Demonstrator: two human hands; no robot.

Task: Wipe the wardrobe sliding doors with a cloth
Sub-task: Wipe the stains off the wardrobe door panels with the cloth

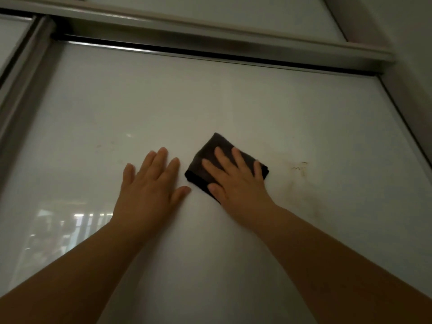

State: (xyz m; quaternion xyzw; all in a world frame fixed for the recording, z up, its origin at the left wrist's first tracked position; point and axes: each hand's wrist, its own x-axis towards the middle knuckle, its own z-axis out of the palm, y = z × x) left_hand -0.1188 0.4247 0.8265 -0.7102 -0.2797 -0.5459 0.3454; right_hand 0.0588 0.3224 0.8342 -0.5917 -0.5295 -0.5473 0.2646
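I'm mid-wipe on the upper door panel (pixel 210 101), R hand (pixel 236 181) flat w/ fingers spread, pressing the dark cloth (pixel 210 148) onto it, L hand (pixel 152 183) bracing open-palmed, empty, and I'm reckoning next pass needs rightward pressure over the smudges (pixel 300 168).

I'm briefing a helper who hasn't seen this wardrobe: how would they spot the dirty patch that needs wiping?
Start at the big white sliding door panel under the metal top track. Find the dark folded cloth pressed flat under the right hand. Just right of it lies the smudge: brownish staining with small dark scribble marks, unlike the pale surface around it.
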